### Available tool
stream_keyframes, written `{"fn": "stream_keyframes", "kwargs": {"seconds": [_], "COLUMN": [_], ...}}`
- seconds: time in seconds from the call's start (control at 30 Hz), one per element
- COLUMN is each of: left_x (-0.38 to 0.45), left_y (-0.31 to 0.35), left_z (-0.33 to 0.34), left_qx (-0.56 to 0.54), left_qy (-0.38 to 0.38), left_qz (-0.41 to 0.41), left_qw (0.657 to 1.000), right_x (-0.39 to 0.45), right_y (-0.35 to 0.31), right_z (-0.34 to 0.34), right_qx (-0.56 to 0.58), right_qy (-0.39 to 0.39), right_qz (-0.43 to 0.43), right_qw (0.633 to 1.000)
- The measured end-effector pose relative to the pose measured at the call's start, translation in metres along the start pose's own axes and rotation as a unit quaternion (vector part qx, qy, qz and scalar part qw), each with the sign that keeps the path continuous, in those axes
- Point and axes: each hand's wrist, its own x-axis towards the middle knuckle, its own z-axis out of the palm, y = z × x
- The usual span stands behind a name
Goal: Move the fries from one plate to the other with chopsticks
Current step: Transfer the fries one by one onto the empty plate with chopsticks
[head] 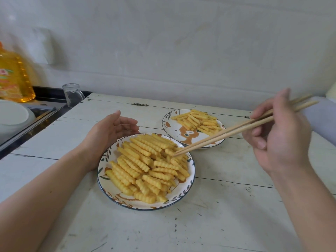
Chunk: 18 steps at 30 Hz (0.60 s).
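A near plate [183, 194] with a leaf pattern holds a large heap of crinkle-cut fries [143, 164]. Behind it to the right, a second plate [171, 124] with a bear drawing carries a smaller pile of fries [198, 121]. My right hand [278, 135] grips a pair of wooden chopsticks [236, 130], whose tips reach down to a fry at the right rim of the near heap. My left hand [111, 135] rests against the near plate's left rim, fingers relaxed and holding nothing.
The plates sit on a white plank table [227, 206]. At the far left stand a yellow oil bottle [14, 77], an upturned glass mug [71, 94], a white dish [12, 113] and a dark sink edge [32, 124]. A wall runs behind.
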Motion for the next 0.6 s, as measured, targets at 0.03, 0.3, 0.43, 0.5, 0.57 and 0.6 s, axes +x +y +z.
{"fn": "stream_keyframes", "kwargs": {"seconds": [0.03, 0.3, 0.43, 0.5, 0.57, 0.6], "left_x": [0.000, -0.002, -0.004, -0.004, -0.004, -0.004], "left_y": [0.000, 0.001, 0.003, 0.002, 0.001, 0.000], "left_z": [0.001, 0.004, 0.005, 0.004, 0.004, 0.004], "left_qx": [0.000, 0.021, 0.030, 0.036, 0.040, 0.039], "left_qy": [0.000, -0.006, -0.004, -0.008, -0.007, -0.007], "left_qz": [0.000, 0.006, 0.011, 0.017, 0.020, 0.021], "left_qw": [1.000, 1.000, 0.999, 0.999, 0.999, 0.999], "right_x": [-0.002, 0.023, 0.024, 0.023, 0.022, 0.022], "right_y": [0.003, 0.000, 0.006, 0.007, 0.011, 0.015], "right_z": [0.002, -0.029, -0.040, -0.039, -0.038, -0.038], "right_qx": [-0.013, -0.159, -0.306, -0.341, -0.376, -0.391], "right_qy": [-0.014, 0.118, 0.109, 0.099, 0.086, 0.080], "right_qz": [-0.003, -0.107, -0.155, -0.179, -0.197, -0.201], "right_qw": [1.000, 0.974, 0.933, 0.918, 0.902, 0.895]}}
